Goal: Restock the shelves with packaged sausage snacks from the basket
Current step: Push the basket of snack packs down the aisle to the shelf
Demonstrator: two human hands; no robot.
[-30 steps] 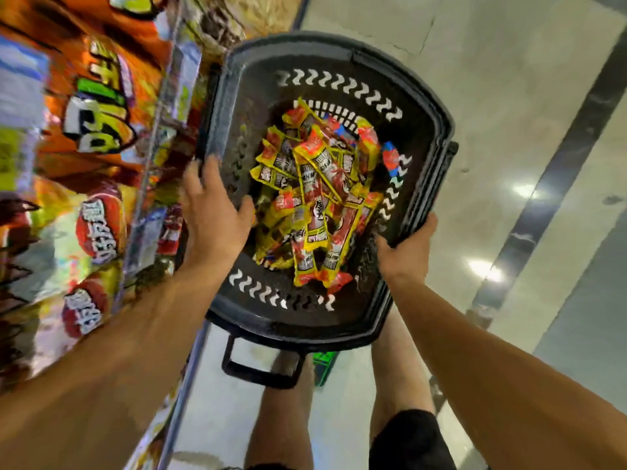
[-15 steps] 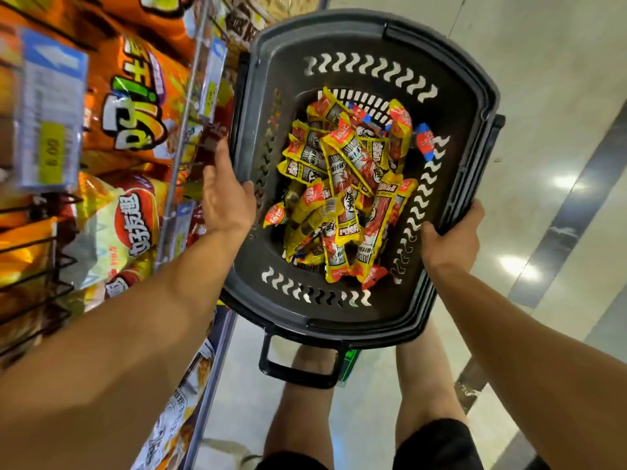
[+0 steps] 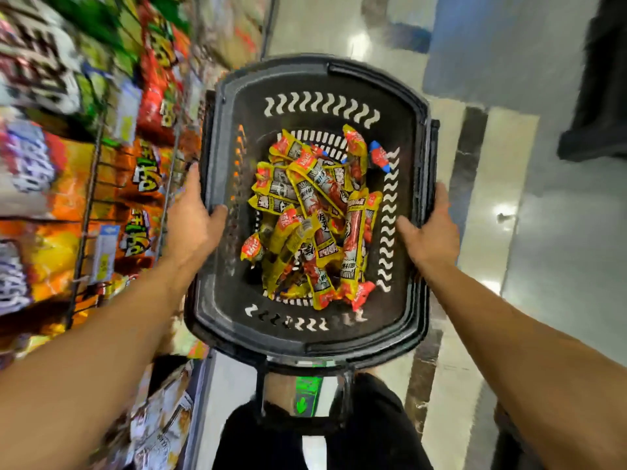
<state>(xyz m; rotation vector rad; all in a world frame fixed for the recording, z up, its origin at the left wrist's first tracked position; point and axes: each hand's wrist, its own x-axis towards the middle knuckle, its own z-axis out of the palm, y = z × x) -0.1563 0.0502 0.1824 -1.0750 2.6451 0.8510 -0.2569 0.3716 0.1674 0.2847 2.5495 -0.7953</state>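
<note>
Two hands, left hand (image 3: 193, 225) and right hand (image 3: 432, 232), each curled around the basket (image 3: 305, 72) rim.

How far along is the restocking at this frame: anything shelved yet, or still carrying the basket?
Nothing looks shelved yet. The left hand and right hand each grip a side rim of the black basket, held beside the shelves. The pile of sausage snacks lies inside it, none in either hand. All the shelving is left.

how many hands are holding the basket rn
2. The left hand grips the left rim of the basket, beside the shelves; the right hand grips the right rim, on the aisle side.
</note>
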